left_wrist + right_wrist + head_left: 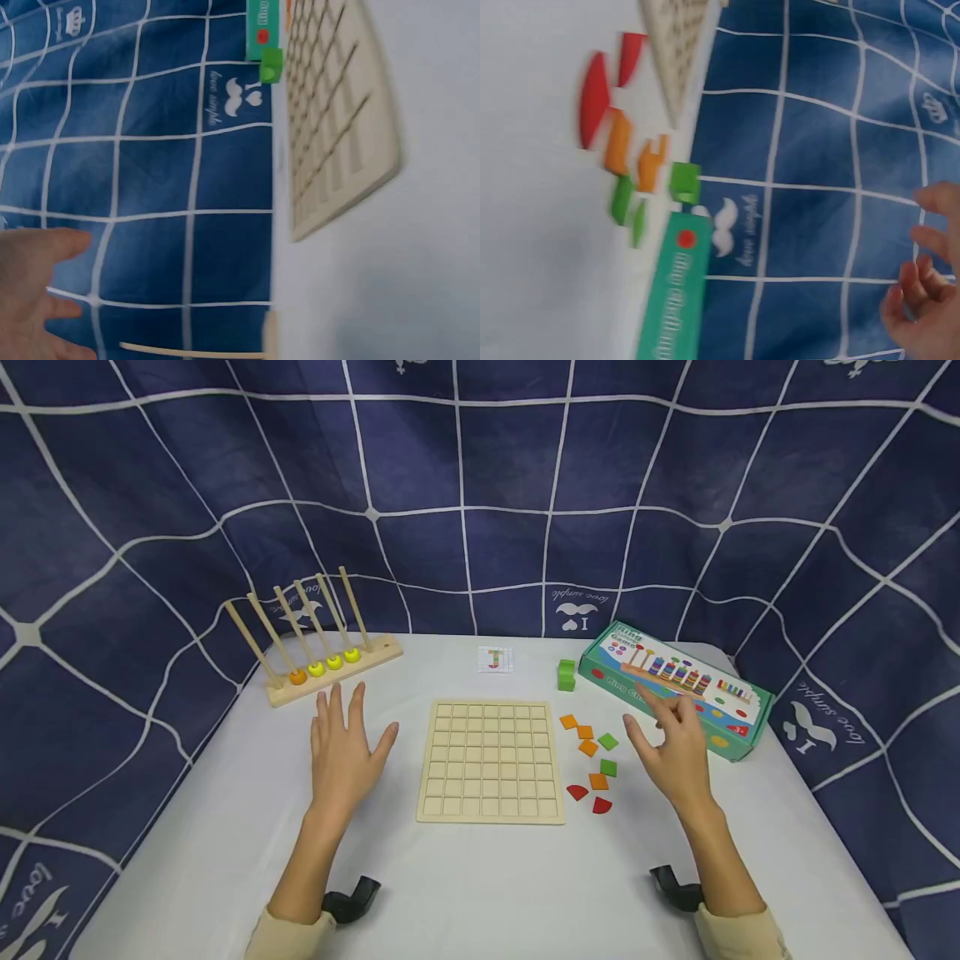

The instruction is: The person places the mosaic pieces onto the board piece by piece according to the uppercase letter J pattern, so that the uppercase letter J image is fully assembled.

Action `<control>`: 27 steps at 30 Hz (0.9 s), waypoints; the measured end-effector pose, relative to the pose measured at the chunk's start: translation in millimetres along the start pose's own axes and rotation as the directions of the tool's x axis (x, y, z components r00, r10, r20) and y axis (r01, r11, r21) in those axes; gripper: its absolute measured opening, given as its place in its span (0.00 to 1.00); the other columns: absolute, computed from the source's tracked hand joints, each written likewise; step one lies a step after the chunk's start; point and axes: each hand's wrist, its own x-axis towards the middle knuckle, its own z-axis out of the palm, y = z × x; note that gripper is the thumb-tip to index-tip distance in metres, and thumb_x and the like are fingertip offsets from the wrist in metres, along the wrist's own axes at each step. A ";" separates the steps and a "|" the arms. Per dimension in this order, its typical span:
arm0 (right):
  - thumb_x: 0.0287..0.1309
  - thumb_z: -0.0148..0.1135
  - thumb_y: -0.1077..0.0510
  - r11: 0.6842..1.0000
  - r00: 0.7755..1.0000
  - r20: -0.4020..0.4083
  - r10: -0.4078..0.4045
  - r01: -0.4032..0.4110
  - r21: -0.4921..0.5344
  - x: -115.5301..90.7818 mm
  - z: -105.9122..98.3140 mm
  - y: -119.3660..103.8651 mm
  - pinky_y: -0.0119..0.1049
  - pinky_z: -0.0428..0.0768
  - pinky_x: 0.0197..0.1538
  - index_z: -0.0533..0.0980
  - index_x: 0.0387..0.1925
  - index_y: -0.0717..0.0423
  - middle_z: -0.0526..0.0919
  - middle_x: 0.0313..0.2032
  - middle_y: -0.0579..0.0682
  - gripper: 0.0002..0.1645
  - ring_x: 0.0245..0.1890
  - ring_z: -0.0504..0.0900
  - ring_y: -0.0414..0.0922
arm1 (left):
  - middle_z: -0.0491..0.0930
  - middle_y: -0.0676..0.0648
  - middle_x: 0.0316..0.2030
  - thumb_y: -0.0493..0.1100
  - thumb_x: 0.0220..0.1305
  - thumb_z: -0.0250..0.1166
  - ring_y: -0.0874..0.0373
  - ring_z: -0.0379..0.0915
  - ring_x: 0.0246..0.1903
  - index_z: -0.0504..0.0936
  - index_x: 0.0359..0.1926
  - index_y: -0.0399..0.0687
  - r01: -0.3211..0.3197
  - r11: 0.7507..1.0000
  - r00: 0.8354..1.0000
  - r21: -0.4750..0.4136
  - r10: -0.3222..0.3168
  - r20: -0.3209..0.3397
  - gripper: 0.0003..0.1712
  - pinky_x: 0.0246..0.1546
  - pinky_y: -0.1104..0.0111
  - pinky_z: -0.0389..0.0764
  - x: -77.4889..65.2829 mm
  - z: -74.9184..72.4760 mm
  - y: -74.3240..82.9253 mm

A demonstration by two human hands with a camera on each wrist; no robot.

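My left hand [341,768] is held over the table between the peg rack and the square wooden grid board [487,819], fingers spread and nothing in them. Loosely bent fingers show on my right hand [678,764], which is over the table in front of the green game box [641,693] and holds nothing. Between the board and that hand lie several flat pieces: orange squares [588,747], green squares [608,767] and red quarter-round pieces [602,806]. The board's grid bears no pieces. In the left wrist view, the hand [34,292] shows partly at the edge.
A wooden rack [390,647] with upright pegs, one orange bead and several yellow beads stands at the back left. Behind the board lies a small patterned card [496,660]. Green blocks [566,676] are beside the box. A blue checked curtain [510,552] hangs behind the table.
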 end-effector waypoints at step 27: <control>0.49 0.69 0.47 0.931 0.800 0.523 0.294 -0.364 0.034 -22.2 102.8 65.1 0.31 0.56 0.14 0.75 0.54 0.52 0.59 0.08 0.45 0.30 0.08 0.58 0.42 | 0.48 0.38 0.69 0.67 0.46 0.66 0.47 0.39 0.69 0.51 0.69 0.35 -0.088 0.945 0.895 -0.315 0.213 0.391 0.61 0.67 0.53 0.36 -42.7 105.1 -23.8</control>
